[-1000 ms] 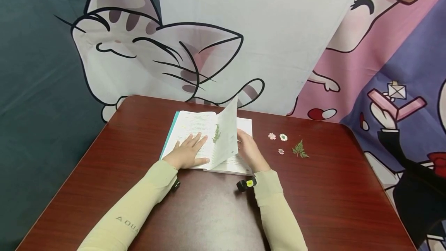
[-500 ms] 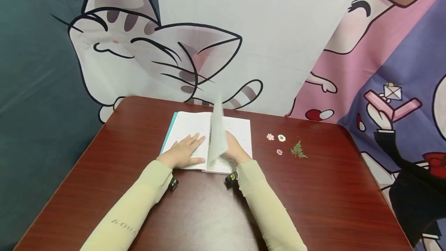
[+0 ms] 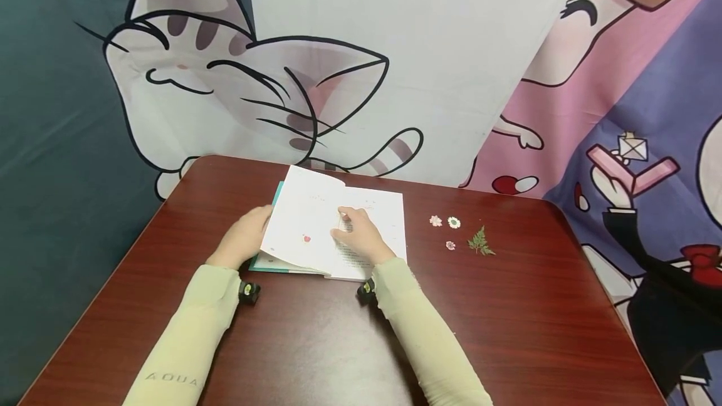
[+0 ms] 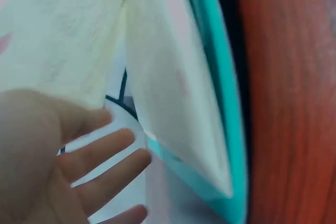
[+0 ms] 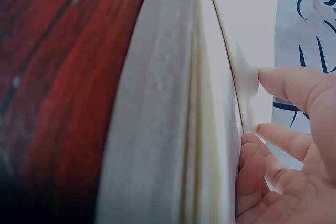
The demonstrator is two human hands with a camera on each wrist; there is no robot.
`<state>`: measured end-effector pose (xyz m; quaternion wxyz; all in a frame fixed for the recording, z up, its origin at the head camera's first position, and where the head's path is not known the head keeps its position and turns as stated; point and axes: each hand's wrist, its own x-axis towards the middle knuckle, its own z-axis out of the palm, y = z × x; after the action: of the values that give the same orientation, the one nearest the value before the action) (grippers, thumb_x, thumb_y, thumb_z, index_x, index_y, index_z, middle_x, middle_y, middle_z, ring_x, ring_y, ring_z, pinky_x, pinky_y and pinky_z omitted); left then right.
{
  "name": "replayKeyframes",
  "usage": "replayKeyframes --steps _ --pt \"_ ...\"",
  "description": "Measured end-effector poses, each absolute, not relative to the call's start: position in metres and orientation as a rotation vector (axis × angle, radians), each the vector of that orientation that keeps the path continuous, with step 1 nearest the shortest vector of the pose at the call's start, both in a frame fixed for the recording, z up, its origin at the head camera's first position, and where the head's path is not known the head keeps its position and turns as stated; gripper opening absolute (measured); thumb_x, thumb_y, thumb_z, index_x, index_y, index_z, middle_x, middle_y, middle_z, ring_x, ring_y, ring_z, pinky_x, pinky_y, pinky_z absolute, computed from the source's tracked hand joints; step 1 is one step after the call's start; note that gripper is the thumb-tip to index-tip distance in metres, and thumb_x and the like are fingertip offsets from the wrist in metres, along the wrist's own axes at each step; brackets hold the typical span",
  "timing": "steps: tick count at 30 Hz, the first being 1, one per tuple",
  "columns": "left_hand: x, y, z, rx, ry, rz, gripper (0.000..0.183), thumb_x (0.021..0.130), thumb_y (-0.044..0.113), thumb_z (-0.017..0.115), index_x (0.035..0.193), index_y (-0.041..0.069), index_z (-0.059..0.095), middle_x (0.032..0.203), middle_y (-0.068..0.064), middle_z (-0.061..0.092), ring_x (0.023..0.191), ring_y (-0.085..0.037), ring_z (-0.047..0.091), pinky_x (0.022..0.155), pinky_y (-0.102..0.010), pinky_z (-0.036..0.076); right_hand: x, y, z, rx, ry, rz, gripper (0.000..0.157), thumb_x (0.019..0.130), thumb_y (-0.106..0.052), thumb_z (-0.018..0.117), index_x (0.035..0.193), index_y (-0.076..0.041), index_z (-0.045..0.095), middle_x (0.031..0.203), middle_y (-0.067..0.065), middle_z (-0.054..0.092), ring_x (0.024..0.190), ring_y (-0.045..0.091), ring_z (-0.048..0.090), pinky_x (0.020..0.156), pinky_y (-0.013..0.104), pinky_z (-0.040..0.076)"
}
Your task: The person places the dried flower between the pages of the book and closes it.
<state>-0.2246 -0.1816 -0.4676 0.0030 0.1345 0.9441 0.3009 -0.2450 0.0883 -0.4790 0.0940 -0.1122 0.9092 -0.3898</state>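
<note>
An open book [image 3: 386, 205] with a turquoise cover [image 3: 265, 264] lies on the table. On its left side a raised white page [image 3: 299, 205] slants up, with a small red spot on it. My left hand [image 3: 242, 240] is at the book's left edge, fingertips hidden behind that page; in the left wrist view its fingers [image 4: 113, 182] are spread and extended beside the page edges. My right hand [image 3: 363, 240] rests over the book near the spine, thumb and forefinger apart. In the right wrist view those fingertips touch the white page [image 5: 247, 93].
Right of the book lie a pink pressed flower [image 3: 435, 221], a white one [image 3: 454, 222], a smaller pink one [image 3: 450, 245] and a green fern leaf [image 3: 481, 242]. The reddish-brown table [image 3: 316, 343] backs onto a cartoon cat curtain [image 3: 451, 67].
The page bearing a green sprig has swung from right to left, and the sprig is now out of sight. My left hand has slid off the left pages to the book's edge; my right hand moved left.
</note>
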Motion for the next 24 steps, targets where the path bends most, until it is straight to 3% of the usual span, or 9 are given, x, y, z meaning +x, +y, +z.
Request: replayKeyframes --steps 3,6,11,15,24 --pt "-0.223 -0.183 -0.459 0.295 3.005 1.003 0.043 0.110 0.017 0.036 0.150 0.002 0.045 0.147 -0.026 0.048 0.129 -0.046 0.052 0.104 -0.063 0.042 -0.245 0.087 -0.478 -0.321 2.707 -1.142 0.063 0.096 -0.030 0.069 0.152 -0.013 0.046 0.134 0.013 0.053 0.127 0.030 0.053 0.113 0.046 0.038" --pt "-0.223 -0.176 -0.450 0.294 3.051 1.011 0.043 0.110 0.018 0.035 0.150 0.004 0.046 0.148 -0.024 0.047 0.129 -0.045 0.053 0.104 -0.061 0.042 -0.245 0.086 -0.478 -0.310 2.708 -1.141 0.063 0.095 -0.030 0.070 0.152 -0.013 0.046 0.132 0.012 0.054 0.124 0.029 0.055 0.112 0.047 0.040" --pt "-0.225 -0.154 -0.451 0.518 3.080 0.882 0.045 0.108 0.022 0.043 0.148 0.001 0.049 0.149 -0.022 0.049 0.138 -0.039 0.046 0.114 -0.055 0.035 -0.246 0.087 -0.478 -0.305 2.702 -1.142 0.063 0.095 -0.029 0.070 0.151 -0.013 0.046 0.131 0.013 0.054 0.123 0.029 0.055 0.111 0.046 0.041" --pt "-0.228 -0.138 -0.458 0.696 2.977 0.708 0.057 0.106 0.030 0.051 0.153 0.000 0.041 0.157 -0.020 0.041 0.146 -0.039 0.035 0.118 -0.059 0.025 -0.247 0.087 -0.479 -0.309 2.705 -1.139 0.062 0.095 -0.030 0.070 0.151 -0.013 0.046 0.131 0.013 0.054 0.122 0.030 0.056 0.110 0.047 0.041" --pt "-0.229 -0.126 -0.466 0.706 2.771 0.562 0.088 0.098 0.051 0.062 0.161 0.004 0.022 0.167 -0.017 0.019 0.153 -0.041 0.016 0.117 -0.067 0.018 -0.249 0.088 -0.484 -0.326 2.716 -1.117 0.062 0.097 -0.031 0.069 0.152 -0.015 0.045 0.133 0.013 0.053 0.126 0.028 0.055 0.112 0.046 0.039"
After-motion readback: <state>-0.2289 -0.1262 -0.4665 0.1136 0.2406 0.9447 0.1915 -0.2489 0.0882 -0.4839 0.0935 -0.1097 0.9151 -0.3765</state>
